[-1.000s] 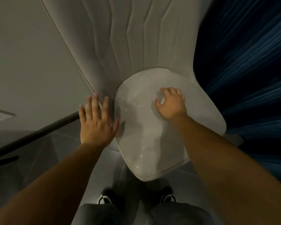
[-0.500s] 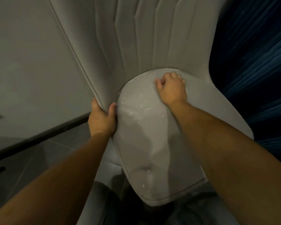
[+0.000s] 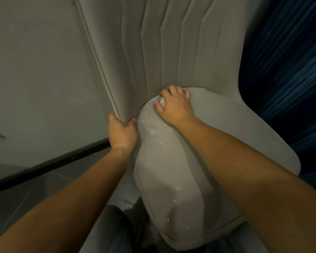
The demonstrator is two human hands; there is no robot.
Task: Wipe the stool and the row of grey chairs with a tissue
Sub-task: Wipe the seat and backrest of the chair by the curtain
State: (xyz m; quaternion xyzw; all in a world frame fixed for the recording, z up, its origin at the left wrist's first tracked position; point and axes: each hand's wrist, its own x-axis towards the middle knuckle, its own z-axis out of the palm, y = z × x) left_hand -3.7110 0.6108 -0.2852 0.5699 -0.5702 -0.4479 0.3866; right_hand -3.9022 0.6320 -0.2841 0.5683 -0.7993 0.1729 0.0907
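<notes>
A grey upholstered chair fills the middle of the view, its seat cushion point(image 3: 171, 189) speckled with small bright flecks and its tall pleated backrest point(image 3: 171, 42) rising behind. My right hand point(image 3: 175, 106) presses a small white tissue point(image 3: 162, 102) onto the back of the seat where it meets the backrest, fingers curled over the wad. My left hand point(image 3: 121, 132) grips the left edge of the backrest beside the seat, thumb on the front side.
A pale wall point(image 3: 35, 70) with a dark skirting strip point(image 3: 49, 163) runs along the left. Grey floor tiles point(image 3: 26, 194) lie below it. A dark blue curtain point(image 3: 290, 61) hangs to the right of the chair. My trouser leg shows at the bottom.
My right hand has slid the tissue from mid-seat back to the crease under the backrest. My left hand went from lying flat to gripping the backrest edge. The view moved closer.
</notes>
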